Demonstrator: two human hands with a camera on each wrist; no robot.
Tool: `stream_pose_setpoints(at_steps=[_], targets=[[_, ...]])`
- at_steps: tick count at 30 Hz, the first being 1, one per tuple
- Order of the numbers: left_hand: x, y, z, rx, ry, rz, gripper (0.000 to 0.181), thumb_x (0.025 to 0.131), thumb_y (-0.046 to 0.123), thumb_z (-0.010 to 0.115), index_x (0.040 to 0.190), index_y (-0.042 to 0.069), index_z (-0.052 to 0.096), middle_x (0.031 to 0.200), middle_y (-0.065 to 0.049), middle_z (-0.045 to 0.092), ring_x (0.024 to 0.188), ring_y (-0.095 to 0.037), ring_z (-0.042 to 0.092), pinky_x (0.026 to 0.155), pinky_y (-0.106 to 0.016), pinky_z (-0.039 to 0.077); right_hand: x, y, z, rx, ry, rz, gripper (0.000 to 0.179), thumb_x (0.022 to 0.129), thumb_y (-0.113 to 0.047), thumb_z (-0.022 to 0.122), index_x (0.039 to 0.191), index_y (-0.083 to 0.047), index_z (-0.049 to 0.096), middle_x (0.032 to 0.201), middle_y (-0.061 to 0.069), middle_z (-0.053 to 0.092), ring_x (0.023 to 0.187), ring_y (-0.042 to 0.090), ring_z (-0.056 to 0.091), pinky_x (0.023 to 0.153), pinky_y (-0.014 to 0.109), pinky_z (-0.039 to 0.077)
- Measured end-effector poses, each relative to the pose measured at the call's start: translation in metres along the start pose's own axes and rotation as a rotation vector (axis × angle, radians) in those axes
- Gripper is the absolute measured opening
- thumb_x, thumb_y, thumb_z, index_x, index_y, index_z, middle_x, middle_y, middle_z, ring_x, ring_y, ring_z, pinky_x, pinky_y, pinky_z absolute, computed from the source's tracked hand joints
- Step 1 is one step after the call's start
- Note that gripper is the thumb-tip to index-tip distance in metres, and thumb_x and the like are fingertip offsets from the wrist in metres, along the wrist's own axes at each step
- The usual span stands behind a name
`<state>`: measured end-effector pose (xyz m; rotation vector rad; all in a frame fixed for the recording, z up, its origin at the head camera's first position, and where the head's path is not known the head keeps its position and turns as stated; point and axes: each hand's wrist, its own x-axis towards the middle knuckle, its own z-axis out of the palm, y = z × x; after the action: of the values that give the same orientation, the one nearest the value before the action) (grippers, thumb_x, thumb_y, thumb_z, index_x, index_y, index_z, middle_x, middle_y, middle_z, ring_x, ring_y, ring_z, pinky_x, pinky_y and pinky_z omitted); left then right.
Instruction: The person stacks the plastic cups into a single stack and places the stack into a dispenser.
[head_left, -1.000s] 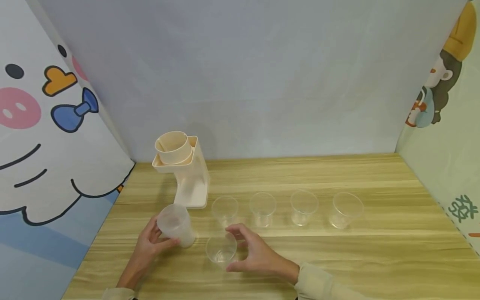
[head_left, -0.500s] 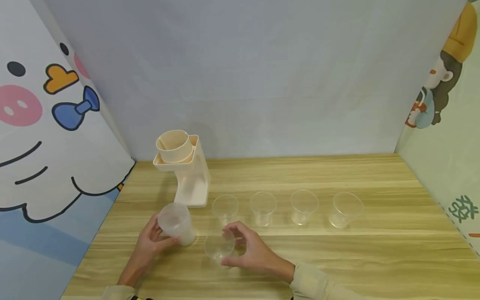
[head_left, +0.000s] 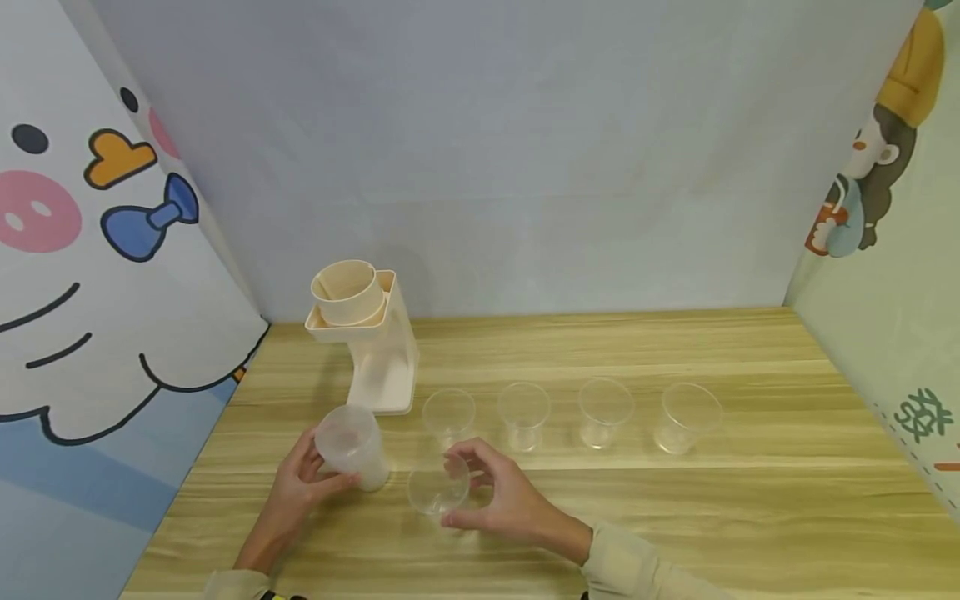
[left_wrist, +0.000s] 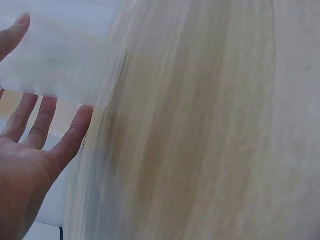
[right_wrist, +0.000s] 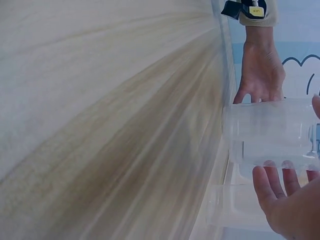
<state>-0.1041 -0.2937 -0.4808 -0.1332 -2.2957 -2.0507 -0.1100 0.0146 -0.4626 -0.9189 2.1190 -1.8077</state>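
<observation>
In the head view my left hand [head_left: 300,492] holds a cloudy stack of plastic cups [head_left: 351,446], upright on the table, its thumb and fingers on either side. The left wrist view shows the stack's wall [left_wrist: 65,62] between thumb and fingertips. To its right, my right hand [head_left: 506,500] holds a clear plastic cup [head_left: 437,487] from the right side, the thumb near and the fingers on the far side. In the right wrist view this cup [right_wrist: 270,132] lies between thumb and fingers. Whether its base touches the table is hard to tell.
Several clear cups stand in a row behind the hands, from a left cup [head_left: 449,412] to a right cup [head_left: 686,421]. A cream cup dispenser or stand [head_left: 382,367] with a round holder [head_left: 347,293] is at the back left. Printed cloth walls enclose the wooden table [head_left: 750,517].
My right hand and its clear cup have shifted slightly left and away from me. The left hand and the stack stay almost where they were.
</observation>
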Motion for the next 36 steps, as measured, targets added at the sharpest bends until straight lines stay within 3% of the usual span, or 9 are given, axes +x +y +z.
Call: stream_pose_setpoints(at_steps=[14, 23, 29, 36], targets=[[0.001, -0.001, 0.000, 0.011, 0.001, 0.015, 0.081, 0.073, -0.009, 0.075, 0.142, 0.005, 0.034, 0.123, 0.001, 0.052, 0.110, -0.007, 0.055, 0.081, -0.025, 0.052, 0.004, -0.010, -0.002, 0.019, 0.016, -0.048, 0.065, 0.070, -0.015, 0.084, 0.126, -0.010, 0.050, 0.118, 0.001, 0.057, 0.108, 0.023, 0.055, 0.088, 0.036, 0.050], [0.001, -0.003, -0.001, -0.002, -0.002, 0.020, 0.080, 0.074, -0.010, 0.074, 0.142, 0.006, 0.035, 0.123, 0.001, 0.053, 0.110, -0.008, 0.055, 0.081, -0.024, 0.052, 0.007, -0.020, -0.005, -0.010, 0.014, -0.085, 0.068, 0.072, -0.014, 0.082, 0.129, -0.003, 0.047, 0.122, 0.013, 0.056, 0.110, 0.026, 0.053, 0.087, 0.036, 0.050], [0.001, -0.004, -0.001, -0.009, -0.002, 0.026, 0.080, 0.074, -0.010, 0.074, 0.142, 0.006, 0.035, 0.123, 0.001, 0.053, 0.110, -0.008, 0.055, 0.081, -0.025, 0.052, 0.009, -0.025, -0.006, -0.023, 0.001, -0.090, 0.067, 0.072, -0.016, 0.082, 0.129, -0.006, 0.047, 0.122, 0.003, 0.055, 0.112, 0.023, 0.052, 0.089, 0.039, 0.050], [0.001, -0.004, -0.001, -0.002, 0.009, 0.019, 0.080, 0.073, -0.010, 0.075, 0.141, 0.006, 0.036, 0.123, 0.001, 0.054, 0.109, -0.008, 0.055, 0.081, -0.025, 0.052, 0.011, -0.029, -0.006, -0.029, 0.013, -0.100, 0.064, 0.074, -0.017, 0.082, 0.128, -0.014, 0.049, 0.121, 0.001, 0.056, 0.111, 0.019, 0.053, 0.088, 0.038, 0.050]])
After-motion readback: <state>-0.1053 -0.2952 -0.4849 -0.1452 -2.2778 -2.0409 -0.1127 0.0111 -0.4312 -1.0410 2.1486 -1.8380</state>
